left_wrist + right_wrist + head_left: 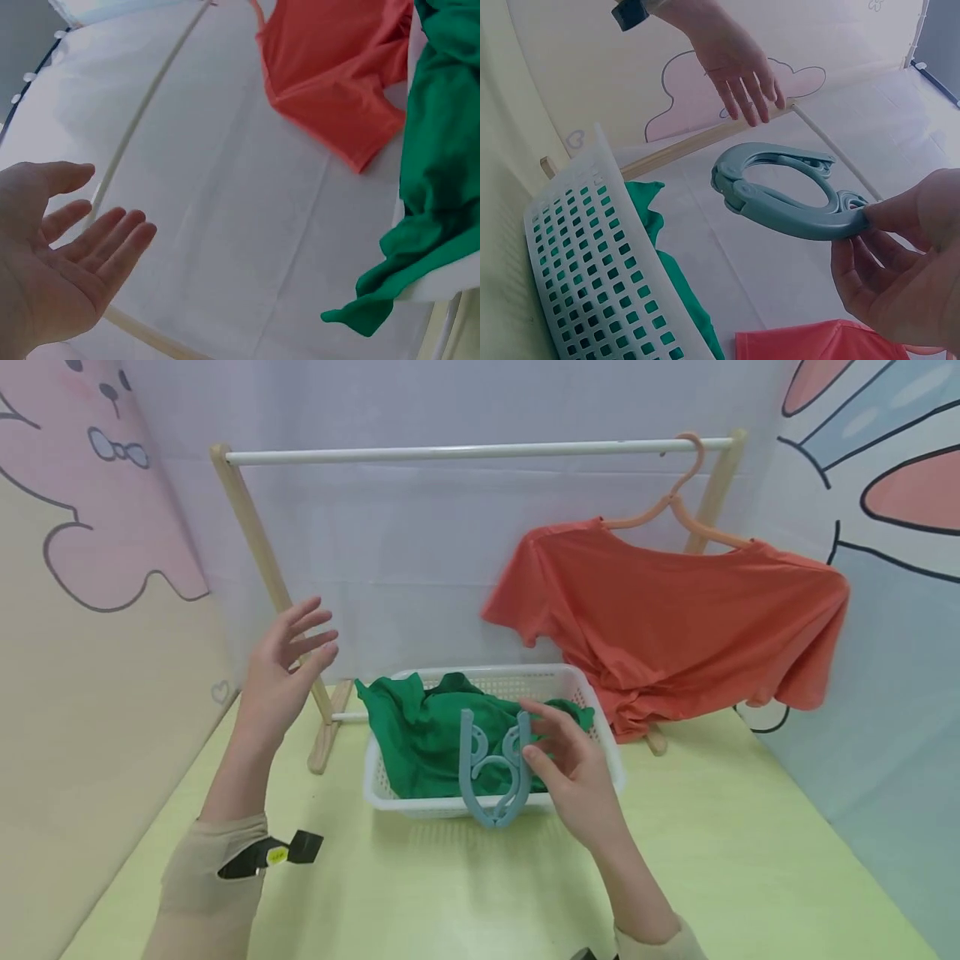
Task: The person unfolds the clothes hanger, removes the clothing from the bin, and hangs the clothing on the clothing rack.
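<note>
In the head view my right hand [573, 777] pinches one arm of a blue-grey folding hanger [467, 768], its two arms folded up into a U. The right wrist view shows thumb and fingers gripping one end of that hanger [802, 223]. My left hand [281, 672] is raised left of the basket, fingers spread and holding nothing; the left wrist view shows the same bare palm [67, 285]. Behind the hanger, a green garment [420, 735] lies bunched in a white perforated basket [382, 806], one corner draped over the rim.
A rack with a white rail [450, 453] and wooden legs [258, 535] stands behind the basket. From its right end an orange hanger [693, 464] carries a red T-shirt [660, 618], whose lower part reaches down beside the basket. Everything stands on a yellow-green tabletop [420, 893].
</note>
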`<state>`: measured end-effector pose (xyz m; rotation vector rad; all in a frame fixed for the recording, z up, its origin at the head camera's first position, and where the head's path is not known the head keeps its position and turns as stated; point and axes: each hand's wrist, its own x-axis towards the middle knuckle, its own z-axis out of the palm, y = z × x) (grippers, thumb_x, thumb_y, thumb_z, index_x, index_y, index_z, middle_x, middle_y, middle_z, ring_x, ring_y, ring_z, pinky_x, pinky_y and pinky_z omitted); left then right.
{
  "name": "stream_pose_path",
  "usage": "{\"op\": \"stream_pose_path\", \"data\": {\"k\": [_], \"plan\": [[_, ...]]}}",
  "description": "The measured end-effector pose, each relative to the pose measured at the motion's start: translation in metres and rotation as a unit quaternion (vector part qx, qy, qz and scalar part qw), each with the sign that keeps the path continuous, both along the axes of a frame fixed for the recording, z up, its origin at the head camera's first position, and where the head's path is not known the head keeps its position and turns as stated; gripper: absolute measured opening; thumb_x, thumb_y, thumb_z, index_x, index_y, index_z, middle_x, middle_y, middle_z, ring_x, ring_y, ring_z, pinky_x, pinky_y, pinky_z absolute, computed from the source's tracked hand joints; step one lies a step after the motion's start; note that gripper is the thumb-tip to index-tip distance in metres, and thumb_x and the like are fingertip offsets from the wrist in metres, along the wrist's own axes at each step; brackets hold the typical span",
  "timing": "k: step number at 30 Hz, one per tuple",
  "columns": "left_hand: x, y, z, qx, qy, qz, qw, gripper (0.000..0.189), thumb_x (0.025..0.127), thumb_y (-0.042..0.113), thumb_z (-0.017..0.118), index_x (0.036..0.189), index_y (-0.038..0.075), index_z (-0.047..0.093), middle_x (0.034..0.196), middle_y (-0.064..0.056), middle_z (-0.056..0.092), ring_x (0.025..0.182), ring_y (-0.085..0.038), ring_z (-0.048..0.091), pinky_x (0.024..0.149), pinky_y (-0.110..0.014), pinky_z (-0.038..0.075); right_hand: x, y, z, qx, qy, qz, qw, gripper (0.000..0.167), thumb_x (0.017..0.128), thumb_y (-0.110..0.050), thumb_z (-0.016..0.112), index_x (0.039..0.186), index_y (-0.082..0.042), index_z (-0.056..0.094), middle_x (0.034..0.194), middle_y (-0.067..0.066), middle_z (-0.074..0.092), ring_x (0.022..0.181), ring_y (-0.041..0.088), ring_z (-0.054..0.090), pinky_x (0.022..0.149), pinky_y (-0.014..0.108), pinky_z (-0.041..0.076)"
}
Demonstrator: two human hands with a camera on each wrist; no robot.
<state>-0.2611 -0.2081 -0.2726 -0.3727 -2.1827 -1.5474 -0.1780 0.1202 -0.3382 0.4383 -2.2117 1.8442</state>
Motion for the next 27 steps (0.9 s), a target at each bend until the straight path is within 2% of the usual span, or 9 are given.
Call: {"op": "stream_pose_path", "data": {"k": [3, 5, 8, 12, 15, 18, 27], "plan": [[0.022, 0.003, -0.009, 0.069, 0.003, -0.057, 0.996, 0.05, 0.098, 0.013, 0.062, 0.145, 0.019, 0.048, 0.131, 0.001, 0.062, 0.112, -0.005, 0.066, 0.086, -0.016, 0.056, 0.001, 0.0, 0.0, 0.003, 0.0, -0.001, 1.0, 0.048, 0.095, -0.003, 0.061, 0.139, -0.021, 0.054, 0.125, 0.008, 0.058, 0.109, 0.026, 0.058, 0.086, 0.021, 0.055], [0.034, 0.007, -0.017, 0.092, -0.001, -0.073, 0.9931, 0.048, 0.097, 0.011, 0.061, 0.144, 0.015, 0.05, 0.125, 0.005, 0.064, 0.109, -0.004, 0.067, 0.083, -0.017, 0.057, 0.002, 0.0, 0.0, 0.005, -0.001, -0.002, 1.0, 0.047, 0.096, -0.003, 0.061, 0.138, -0.022, 0.054, 0.124, 0.008, 0.059, 0.108, 0.025, 0.058, 0.086, 0.021, 0.055], [0.048, 0.017, -0.032, 0.065, -0.02, -0.079, 0.9946, 0.047, 0.099, 0.01, 0.059, 0.145, 0.014, 0.049, 0.124, 0.009, 0.064, 0.109, -0.003, 0.067, 0.084, -0.018, 0.057, 0.002, 0.001, -0.001, 0.006, 0.002, -0.003, 1.0, 0.047, 0.096, -0.004, 0.061, 0.138, -0.023, 0.054, 0.122, 0.007, 0.06, 0.106, 0.023, 0.059, 0.085, 0.021, 0.056], [0.062, 0.034, -0.049, 0.032, -0.05, -0.091, 0.9941, 0.048, 0.1, 0.011, 0.058, 0.146, 0.014, 0.046, 0.13, 0.003, 0.061, 0.112, -0.004, 0.066, 0.087, -0.019, 0.056, 0.003, 0.002, -0.003, 0.006, 0.006, -0.003, 1.0, 0.047, 0.096, -0.003, 0.061, 0.138, -0.023, 0.055, 0.119, 0.008, 0.061, 0.103, 0.02, 0.061, 0.084, 0.022, 0.056], [0.069, 0.048, -0.059, 0.031, -0.067, -0.106, 0.9917, 0.048, 0.1, 0.013, 0.057, 0.147, 0.017, 0.045, 0.135, -0.005, 0.058, 0.114, -0.005, 0.065, 0.089, -0.019, 0.056, 0.004, 0.002, -0.004, 0.007, 0.01, -0.002, 0.9999, 0.047, 0.096, -0.004, 0.061, 0.138, -0.023, 0.055, 0.118, 0.009, 0.061, 0.101, 0.018, 0.061, 0.082, 0.022, 0.056], [0.074, 0.062, -0.067, 0.031, -0.08, -0.119, 0.9892, 0.049, 0.099, 0.014, 0.059, 0.146, 0.022, 0.046, 0.137, -0.007, 0.057, 0.114, -0.005, 0.065, 0.09, -0.021, 0.055, 0.005, 0.001, -0.004, 0.006, 0.011, 0.0, 0.9999, 0.046, 0.096, -0.004, 0.061, 0.138, -0.021, 0.055, 0.119, 0.008, 0.062, 0.1, 0.017, 0.061, 0.082, 0.022, 0.056], [0.078, 0.088, -0.076, 0.035, -0.089, -0.15, 0.9841, 0.051, 0.097, 0.013, 0.063, 0.144, 0.026, 0.048, 0.138, -0.004, 0.057, 0.117, -0.015, 0.065, 0.091, -0.026, 0.056, 0.01, -0.002, -0.005, 0.011, 0.003, 0.0, 0.9999, 0.048, 0.095, -0.003, 0.062, 0.139, -0.021, 0.054, 0.12, 0.006, 0.061, 0.103, 0.023, 0.061, 0.083, 0.023, 0.057]]}}
